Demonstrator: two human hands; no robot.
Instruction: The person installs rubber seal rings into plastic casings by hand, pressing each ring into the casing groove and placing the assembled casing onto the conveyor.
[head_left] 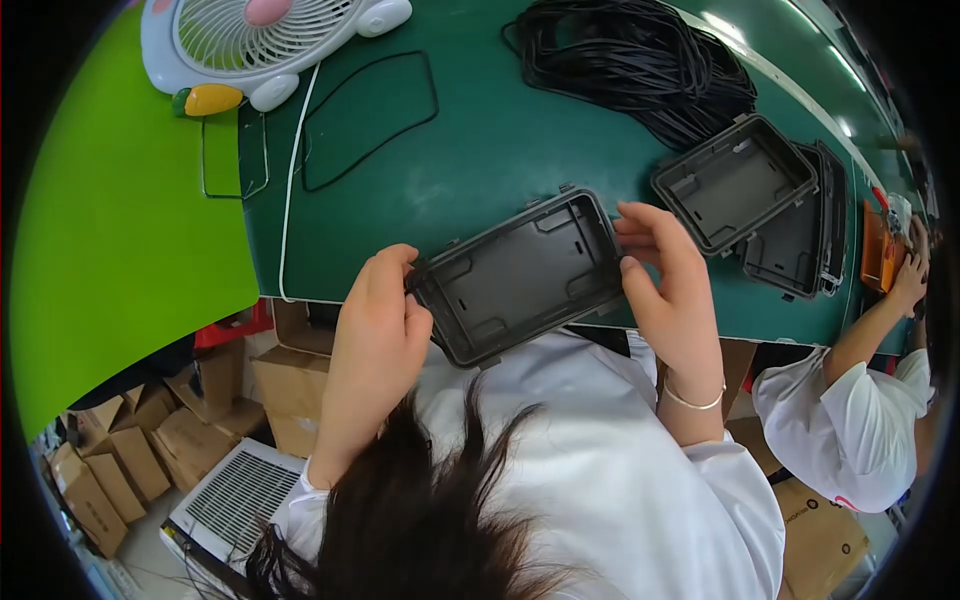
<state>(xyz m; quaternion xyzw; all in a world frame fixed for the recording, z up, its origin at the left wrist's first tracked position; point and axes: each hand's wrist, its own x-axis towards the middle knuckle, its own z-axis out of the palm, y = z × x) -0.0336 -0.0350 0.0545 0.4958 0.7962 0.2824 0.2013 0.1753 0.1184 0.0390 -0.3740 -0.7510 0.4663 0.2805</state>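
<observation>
A dark grey plastic case shell is tilted over the front edge of the green table, its hollow side facing up. My left hand grips its left end, thumb and fingers at the rim. At the right end, my right hand holds the corner between thumb and fingers. To the right lie more shells of the same kind, one open shell resting on others. Behind them is a heap of black rubber cord loops. A single black loop lies flat at the left.
A white fan stands at the back left beside a bright green mat. A white cable crosses the table. At the far right a co-worker's hand is by an orange object. Cardboard boxes are below.
</observation>
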